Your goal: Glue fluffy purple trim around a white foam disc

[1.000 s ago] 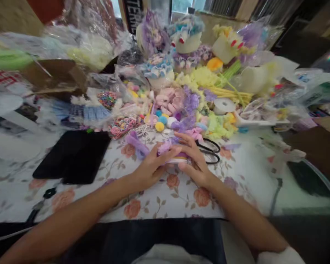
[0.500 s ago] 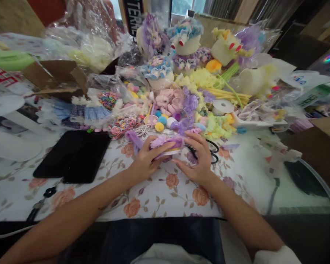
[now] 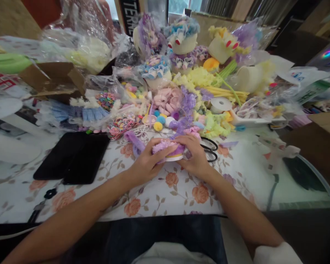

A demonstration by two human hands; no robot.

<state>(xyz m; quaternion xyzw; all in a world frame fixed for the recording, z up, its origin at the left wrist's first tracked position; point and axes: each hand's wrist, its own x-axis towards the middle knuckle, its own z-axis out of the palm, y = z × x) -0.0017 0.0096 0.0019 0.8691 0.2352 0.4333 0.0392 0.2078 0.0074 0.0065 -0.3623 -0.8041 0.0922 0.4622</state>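
L hand [image 3: 148, 160] fingers grip the L side of the purple frilly piece [image 3: 165, 145]; R hand [image 3: 194, 157] fingers are closed on its R end. Piece sits btwn the hands over the desk [image 3: 159, 203]; can't tell if it touches. Best: steady w/ L, keep white edge [image 3: 174, 158] level, press lightly & evenly w/ R. Keep loose purple strip [image 3: 134, 141] from snagging; mind black scissors handles [image 3: 209, 149] by R hand.

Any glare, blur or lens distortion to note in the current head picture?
Head view: white glints on the clear plastic bag, rainbow glare at far right; same head view: soft detail on the purple ruffle between left hand and right hand, stretched shapes near the side edges.
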